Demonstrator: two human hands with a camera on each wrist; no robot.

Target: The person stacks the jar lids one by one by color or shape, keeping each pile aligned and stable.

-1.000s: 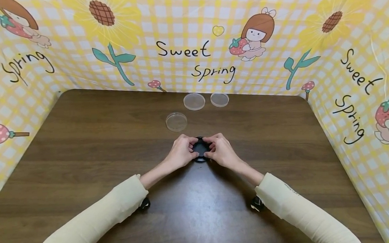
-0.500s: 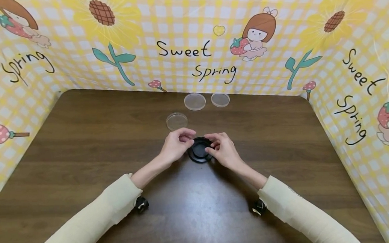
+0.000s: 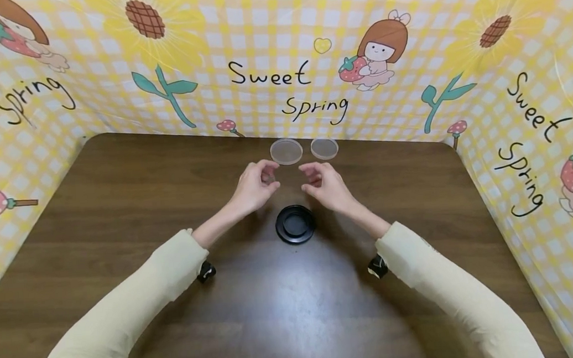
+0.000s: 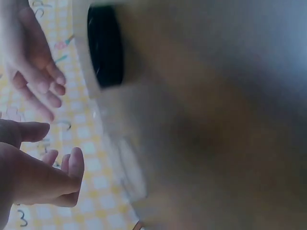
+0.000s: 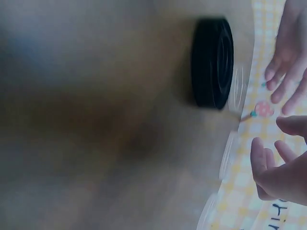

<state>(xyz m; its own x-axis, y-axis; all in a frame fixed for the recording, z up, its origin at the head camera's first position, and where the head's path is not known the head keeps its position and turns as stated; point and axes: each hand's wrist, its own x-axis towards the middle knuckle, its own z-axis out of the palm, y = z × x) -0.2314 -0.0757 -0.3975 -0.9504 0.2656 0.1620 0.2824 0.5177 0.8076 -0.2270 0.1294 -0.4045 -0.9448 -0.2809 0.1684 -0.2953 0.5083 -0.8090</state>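
Note:
A thick black round disc with a raised rim and a sunken centre [image 3: 295, 224] lies on the table in front of me. Beyond it, my left hand [image 3: 254, 189] hovers with its fingers loosely bent and nothing between them. Opposite, my right hand [image 3: 328, 187] is held the same way, thumb apart from the fingers, a gap between both hands. A clear shallow round dish [image 5: 237, 88] shows past the black disc in the right wrist view; my left hand covers it in the head view.
Two more clear round dishes, one at the back middle [image 3: 286, 152] and one right of it [image 3: 324, 148], lie near the far edge of the brown wooden table [image 3: 156, 171]. A yellow checked cloth [image 3: 256, 26] with printed figures walls in the back and sides.
Both hands have let go of the black disc and moved forward past it, left hand first. The disc stays in place, and the nearest clear dish is now behind my left hand.

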